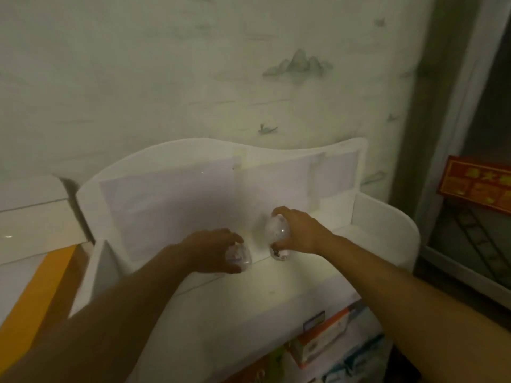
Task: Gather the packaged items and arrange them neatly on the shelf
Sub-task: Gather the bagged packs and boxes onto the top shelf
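Head view: I see the left hand (pixel 210 251) with its grip curled round a clear egg-shaped pack (pixel 240 257) low on the white shelf (pixel 276 286). The right hand (pixel 297 230) grips a second pack (pixel 276 233) upright, just beside the first, near the shelf's back panel (pixel 179 205).

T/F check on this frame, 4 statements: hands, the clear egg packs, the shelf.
1. Each hand grips one clear egg-shaped pack. True: left hand on the left pack, right hand on the right pack.
2. The packs are stacked. False: they are side by side, apart.
3. Both packs are over the white shelf top. True.
4. The right hand is empty. False: it grips a pack.
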Demonstrator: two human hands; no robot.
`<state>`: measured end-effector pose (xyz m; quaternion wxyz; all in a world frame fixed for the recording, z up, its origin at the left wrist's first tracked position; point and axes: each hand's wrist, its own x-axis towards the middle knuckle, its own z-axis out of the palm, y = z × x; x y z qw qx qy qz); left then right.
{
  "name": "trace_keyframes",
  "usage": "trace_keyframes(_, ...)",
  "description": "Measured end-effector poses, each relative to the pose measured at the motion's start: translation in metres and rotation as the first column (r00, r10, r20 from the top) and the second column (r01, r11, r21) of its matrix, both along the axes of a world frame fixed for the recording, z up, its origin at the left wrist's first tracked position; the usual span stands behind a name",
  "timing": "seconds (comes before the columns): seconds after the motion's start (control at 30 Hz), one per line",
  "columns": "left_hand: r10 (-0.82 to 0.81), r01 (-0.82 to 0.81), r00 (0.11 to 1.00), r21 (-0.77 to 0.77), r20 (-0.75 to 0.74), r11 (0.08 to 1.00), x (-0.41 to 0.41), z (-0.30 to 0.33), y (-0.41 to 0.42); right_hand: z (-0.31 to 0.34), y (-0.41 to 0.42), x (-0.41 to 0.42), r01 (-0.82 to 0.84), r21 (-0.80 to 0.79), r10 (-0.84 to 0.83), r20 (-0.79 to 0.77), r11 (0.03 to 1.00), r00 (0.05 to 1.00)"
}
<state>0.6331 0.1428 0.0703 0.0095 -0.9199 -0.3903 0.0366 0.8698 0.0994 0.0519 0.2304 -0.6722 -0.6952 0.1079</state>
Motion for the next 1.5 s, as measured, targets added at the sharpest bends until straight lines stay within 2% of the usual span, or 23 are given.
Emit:
trace_keyframes(0.1, -0.036, 0.036, 0.999, 0.013, -0.025, 0.999, 0.022, -0.019, 0.015, -0.015, -0.005, 0.032, 0.086, -0.047, -0.087, -0.03, 0.995, 0.996)
trace_keyframes(0.37, -0.046, 0.052, 0.997, -0.089, 0.066, 0.995, 0.092, -0.07, 0.037, -0.049, -0.009, 0.107, 0.224, -0.162, -0.231, -0.028, 0.961, 0.972)
trace_keyframes(0.5, -0.087, 0.089, 0.996, -0.09, 0.032, 0.992, 0.141, -0.086, 0.047, -0.069, 0.01, 0.156, 0.262, -0.176, -0.277, -0.065, 0.949, 0.959)
trace_keyframes(0.67, -0.041, 0.036, 0.996, -0.071, -0.075, 0.997, 0.191, -0.102, 0.064, -0.094, 0.042, 0.214, 0.231, -0.205, -0.247, -0.058, 0.951, 0.967)
trace_keyframes(0.8, 0.024, -0.033, 0.997, -0.121, -0.075, 0.992, 0.217, -0.119, 0.073, -0.108, 0.065, 0.25, 0.257, -0.232, -0.269, -0.022, 0.938, 0.963)
trace_keyframes(1.13, 0.109, -0.133, 0.985, -0.188, -0.134, 0.973, 0.224, -0.137, 0.09, -0.116, 0.103, 0.278, 0.261, -0.252, -0.26, 0.037, 0.932, 0.965)
trace_keyframes(1.27, 0.138, -0.164, 0.981, -0.202, -0.135, 0.966, 0.217, -0.143, 0.09, -0.115, 0.106, 0.28, 0.264, -0.251, -0.245, 0.104, 0.931, 0.964)
trace_keyframes(1.4, 0.155, -0.174, 0.979, -0.146, -0.131, 0.974, 0.209, -0.146, 0.085, -0.109, 0.098, 0.28, 0.249, -0.205, -0.21, 0.194, 0.947, 0.958)
trace_keyframes(1.5, 0.138, -0.143, 0.981, -0.033, -0.14, 0.989, 0.201, -0.144, 0.084, -0.093, 0.091, 0.277, 0.215, -0.124, -0.181, 0.238, 0.969, 0.954)
